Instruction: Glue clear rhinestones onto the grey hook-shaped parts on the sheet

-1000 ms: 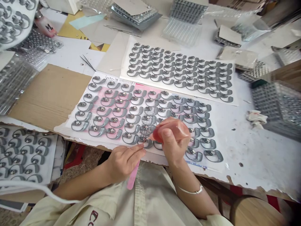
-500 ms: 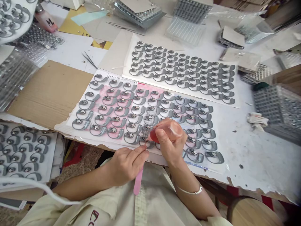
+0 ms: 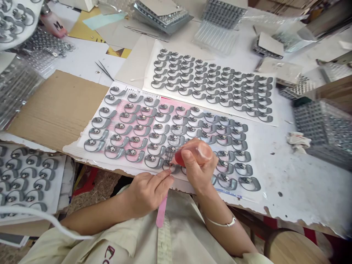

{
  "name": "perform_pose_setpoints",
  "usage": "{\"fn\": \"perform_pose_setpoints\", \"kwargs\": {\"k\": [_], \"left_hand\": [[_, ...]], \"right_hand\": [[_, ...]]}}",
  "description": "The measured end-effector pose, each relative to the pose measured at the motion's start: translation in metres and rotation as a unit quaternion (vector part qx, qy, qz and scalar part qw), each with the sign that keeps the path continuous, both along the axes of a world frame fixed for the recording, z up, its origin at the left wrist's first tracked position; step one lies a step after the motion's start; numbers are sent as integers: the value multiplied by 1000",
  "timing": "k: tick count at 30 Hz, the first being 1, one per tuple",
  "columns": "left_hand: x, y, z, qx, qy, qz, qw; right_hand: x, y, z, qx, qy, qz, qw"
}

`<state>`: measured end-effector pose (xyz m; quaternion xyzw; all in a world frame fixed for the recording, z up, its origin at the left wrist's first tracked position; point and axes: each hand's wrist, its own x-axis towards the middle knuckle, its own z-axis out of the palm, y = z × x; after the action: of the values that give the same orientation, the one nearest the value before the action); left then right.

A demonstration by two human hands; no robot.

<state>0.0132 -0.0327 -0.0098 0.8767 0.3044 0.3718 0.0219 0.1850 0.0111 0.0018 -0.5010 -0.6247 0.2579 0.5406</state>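
My right hand (image 3: 202,167) is wrapped round a squeeze bottle of red liquid (image 3: 196,152), tilted so its tip points down and left. The tip is at a grey curved piece with a round metal setting (image 3: 168,164) in the front row. Close beside it, the fingertips of my left hand (image 3: 150,189) reach to that piece; whether they touch it I cannot tell. A pink flat stick (image 3: 161,212) sticks out below my left hand, held in its fingers. Under both hands lies a sheet (image 3: 74,148) carrying rows of such grey pieces.
Behind it lies a second sheet of grey pieces (image 3: 150,82). Tweezers (image 3: 104,70) and brown cardboard (image 3: 57,106) are to the left. A bottle marked M (image 3: 53,24) stands back left. Stacked plastic trays (image 3: 324,124) and a crumpled cloth (image 3: 299,141) are at right. A stool (image 3: 295,247) stands below.
Almost nothing differs. The view has shifted very slightly; both hands, the bottle and the pink stick hold the same position at the same grey piece.
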Motion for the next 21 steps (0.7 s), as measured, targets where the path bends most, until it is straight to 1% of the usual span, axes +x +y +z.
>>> {"fn": "perform_pose_setpoints", "kwargs": {"k": [6, 13, 21], "left_hand": [[-1, 0, 1, -9, -1, 4, 1000], [1, 0, 1, -9, -4, 5, 1000], [-1, 0, -1, -14, -2, 1, 1000]], "right_hand": [[-2, 1, 1, 30, -2, 0, 1000], [-2, 0, 2, -2, 12, 8, 1000], [-2, 1, 0, 18, 4, -3, 1000]]}}
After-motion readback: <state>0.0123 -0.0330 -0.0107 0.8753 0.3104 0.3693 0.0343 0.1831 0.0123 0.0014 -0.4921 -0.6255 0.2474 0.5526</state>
